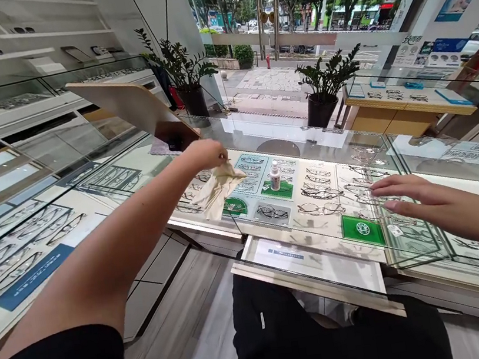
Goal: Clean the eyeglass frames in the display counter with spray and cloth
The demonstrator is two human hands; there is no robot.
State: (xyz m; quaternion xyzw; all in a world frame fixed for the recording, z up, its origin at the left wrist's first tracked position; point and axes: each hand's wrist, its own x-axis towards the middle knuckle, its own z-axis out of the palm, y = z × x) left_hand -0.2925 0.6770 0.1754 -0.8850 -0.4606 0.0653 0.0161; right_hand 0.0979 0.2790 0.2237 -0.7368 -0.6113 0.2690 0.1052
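My left hand [208, 153] is closed on a crumpled cream cloth [219, 189], which hangs from the fingers onto the glass top of the display case [240, 138]. To the right of the cloth a small white spray bottle [274, 177] stands upright on the glass. My right hand [420, 194] is held out over the right part of the case, fingers stretched and holding nothing. Whether it touches the glass I cannot tell. Beneath the glass lie several eyeglasses [319, 193] in rows, with a green card [362, 230] near the front.
A wood-edged tilted mirror or panel [131, 105] stands on the counter to the left. An open drawer [318, 263] juts out over my lap. Two potted plants [188, 71] stand beyond the counter, before the glass doors [269, 27]. Sunglasses shelves [54, 33] line the left wall.
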